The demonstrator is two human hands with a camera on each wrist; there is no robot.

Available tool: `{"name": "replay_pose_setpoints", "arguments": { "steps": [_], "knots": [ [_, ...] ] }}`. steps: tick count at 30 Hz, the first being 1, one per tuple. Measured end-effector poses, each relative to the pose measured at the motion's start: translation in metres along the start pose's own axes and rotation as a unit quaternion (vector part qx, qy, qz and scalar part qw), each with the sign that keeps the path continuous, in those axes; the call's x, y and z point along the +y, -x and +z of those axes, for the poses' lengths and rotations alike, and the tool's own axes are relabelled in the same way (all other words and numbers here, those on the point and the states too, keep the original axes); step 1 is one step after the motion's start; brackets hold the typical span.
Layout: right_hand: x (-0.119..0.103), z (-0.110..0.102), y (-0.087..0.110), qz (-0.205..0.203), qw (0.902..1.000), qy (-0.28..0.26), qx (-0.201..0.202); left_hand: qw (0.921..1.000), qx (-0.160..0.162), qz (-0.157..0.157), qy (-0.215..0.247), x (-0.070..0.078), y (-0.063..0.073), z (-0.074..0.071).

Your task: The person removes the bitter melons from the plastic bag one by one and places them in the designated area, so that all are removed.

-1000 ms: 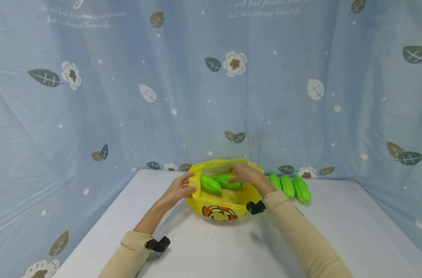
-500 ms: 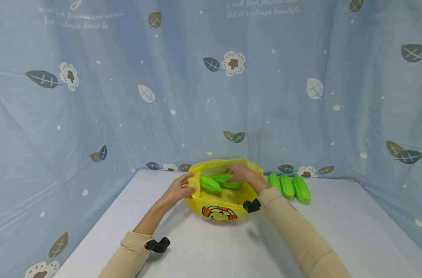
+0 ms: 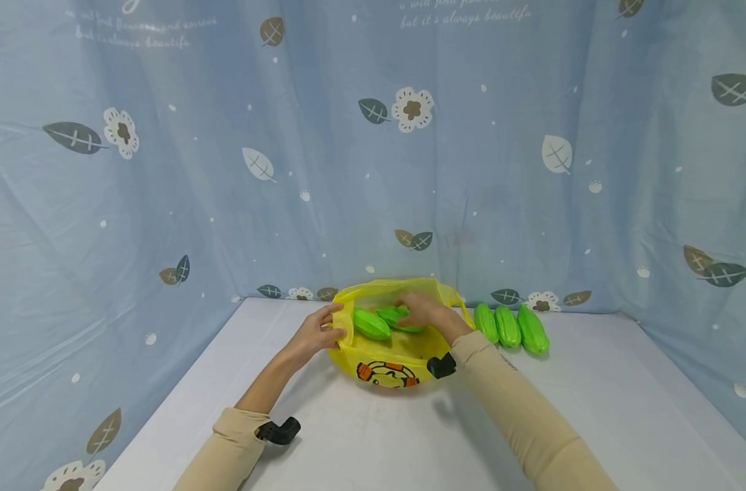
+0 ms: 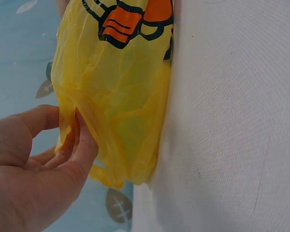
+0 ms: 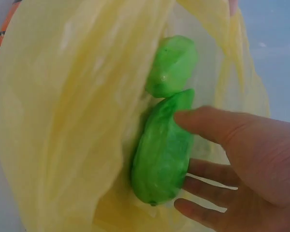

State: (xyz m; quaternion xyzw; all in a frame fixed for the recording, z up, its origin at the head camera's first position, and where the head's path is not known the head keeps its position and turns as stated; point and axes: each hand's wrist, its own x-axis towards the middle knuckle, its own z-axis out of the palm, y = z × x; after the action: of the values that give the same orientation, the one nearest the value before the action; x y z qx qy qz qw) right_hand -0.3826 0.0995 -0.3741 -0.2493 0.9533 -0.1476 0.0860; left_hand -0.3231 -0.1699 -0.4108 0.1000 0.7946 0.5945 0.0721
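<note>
A yellow plastic bag (image 3: 373, 354) with an orange and black cartoon print lies with its mouth spread. My left hand (image 3: 314, 334) pinches the left side of its rim, and the left wrist view shows the thin film (image 4: 67, 116) between thumb and fingers. Inside the bag are two bright green cucumbers (image 3: 371, 324), smooth and shiny like plastic. Reaching into the mouth, my right hand (image 3: 425, 310) holds the farther cucumber (image 5: 162, 150), thumb over its upper part and fingertips along its side. The other cucumber (image 5: 174, 65) lies end to end with it in the right wrist view.
Three more green cucumbers (image 3: 508, 327) lie side by side on the white table (image 3: 361, 436), right of the bag. A blue curtain (image 3: 324, 170) with leaf and flower prints hangs behind and at both sides. Black wrist cameras (image 3: 279, 431) sit on both forearms.
My right hand has shifted slightly left and deeper into the bag, closer on the farther cucumber. The bag's right rim has moved a little. My left hand has kept its place on the rim.
</note>
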Motion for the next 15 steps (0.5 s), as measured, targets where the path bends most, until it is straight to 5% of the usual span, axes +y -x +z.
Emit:
{"name": "replay_pose_setpoints", "arguments": {
  "steps": [15],
  "knots": [
    [0.0027, 0.0026, 0.0039, 0.002, 0.9999, 0.010, 0.003, 0.9999, -0.010, 0.003, 0.003, 0.0000, 0.0002, -0.0010]
  ]
}}
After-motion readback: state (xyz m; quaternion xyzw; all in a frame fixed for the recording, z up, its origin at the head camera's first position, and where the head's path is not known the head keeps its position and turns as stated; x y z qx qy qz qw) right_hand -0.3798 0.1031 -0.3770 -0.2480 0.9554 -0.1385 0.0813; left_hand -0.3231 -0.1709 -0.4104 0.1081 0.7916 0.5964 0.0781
